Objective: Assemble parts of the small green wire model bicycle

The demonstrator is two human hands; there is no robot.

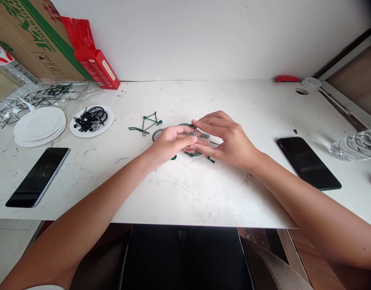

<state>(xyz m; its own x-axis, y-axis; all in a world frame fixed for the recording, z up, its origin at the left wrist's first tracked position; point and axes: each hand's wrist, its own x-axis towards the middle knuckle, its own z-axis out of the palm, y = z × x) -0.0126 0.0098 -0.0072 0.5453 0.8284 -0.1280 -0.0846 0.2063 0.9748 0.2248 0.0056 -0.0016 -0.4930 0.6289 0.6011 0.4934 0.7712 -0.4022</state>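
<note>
Over the middle of the table, my left hand (pixel 169 146) pinches a small silver part (pixel 194 132) between thumb and fingers. My right hand (pixel 230 135) closes on the same part from the other side, its fingertips touching it. Its exact kind is too small to tell. A green toy bicycle frame (pixel 149 119) lies left of my hands. Beneath them a black wheel (pixel 156 134) and several other bicycle pieces are partly hidden. Another silver piece (pixel 205 135) shows below my right fingers, and a small green piece (pixel 211 160) lies nearer the front edge.
At left stand a white plate (pixel 109 125) of black parts and wheels, stacked plates (pixel 40 123), and parts on sprues (pixel 52 94). Phones (pixel 37 177) (pixel 308 161) lie on both sides. A red packet (pixel 97 68), a red-handled object (pixel 287 79) and a bottle (pixel 356 145) edge the workspace.
</note>
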